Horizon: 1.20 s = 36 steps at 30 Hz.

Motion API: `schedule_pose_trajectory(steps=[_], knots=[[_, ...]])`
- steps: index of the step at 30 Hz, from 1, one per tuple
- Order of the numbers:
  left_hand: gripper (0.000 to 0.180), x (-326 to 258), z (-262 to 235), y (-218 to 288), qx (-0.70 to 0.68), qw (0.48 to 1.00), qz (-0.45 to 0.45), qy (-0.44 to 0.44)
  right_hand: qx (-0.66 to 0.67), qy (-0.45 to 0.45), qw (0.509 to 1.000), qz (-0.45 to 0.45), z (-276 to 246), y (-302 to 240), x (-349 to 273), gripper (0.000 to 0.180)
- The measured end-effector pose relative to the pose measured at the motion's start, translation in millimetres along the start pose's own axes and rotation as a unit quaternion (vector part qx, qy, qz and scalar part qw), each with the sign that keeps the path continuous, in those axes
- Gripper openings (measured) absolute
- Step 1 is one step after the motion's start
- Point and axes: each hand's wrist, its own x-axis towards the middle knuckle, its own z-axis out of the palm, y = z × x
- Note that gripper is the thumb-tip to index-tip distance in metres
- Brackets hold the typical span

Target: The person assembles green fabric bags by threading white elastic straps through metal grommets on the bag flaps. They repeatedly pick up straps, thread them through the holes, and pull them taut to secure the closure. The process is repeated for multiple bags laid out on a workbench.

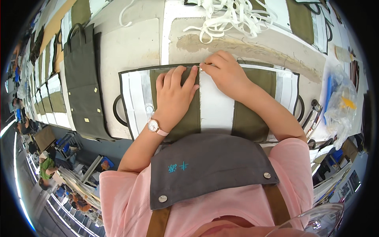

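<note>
A flat bag panel (216, 102) with white and olive-green bands and dark edging lies in front of me. Black loop handles (119, 111) stick out at its two sides. My left hand (173, 93) rests on the left olive band, fingers stretched toward the far edge, holding nothing. At the middle of that edge, my right hand (227, 75) has thumb and forefinger pinched together beside the left fingertips. A tiny pale bit shows at the pinch; I cannot make out what it is. The panel's near edge is hidden by my apron.
White tape (237, 17) lies in a loose heap beyond the panel. A dark bag (83, 87) with small yellowish patches lies to the left. On the right are a metal tool (312, 114) and a clear plastic bag (341, 104). More striped panels (49, 93) line the far left.
</note>
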Motion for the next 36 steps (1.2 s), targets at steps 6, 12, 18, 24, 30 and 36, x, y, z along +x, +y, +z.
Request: schedule_pose_trajectory(steps=[6,12,18,24,30,36], knots=[[0.044,3,2,-3,-0.024,1.0,-0.001,0.018,-0.019,-0.007,1.0,0.0,-2,-3,0,0.021],[0.044,11,1,1,-0.026,0.999,-0.025,0.028,0.016,0.026,0.996,0.082,-5,2,-1,0.013],[0.045,10,1,1,0.026,0.999,0.005,0.02,0.04,-0.068,0.981,0.179,-29,9,-3,0.012],[0.044,19,7,17,0.033,0.997,0.043,0.06,0.081,-0.075,0.979,0.173,-29,15,2,0.008],[0.044,32,11,20,-0.046,0.997,0.007,0.068,0.108,-0.011,0.99,0.095,-28,19,-10,0.011],[0.037,22,30,16,-0.054,0.99,0.039,0.125,0.045,-0.01,0.984,0.173,-24,-1,-4,0.011]])
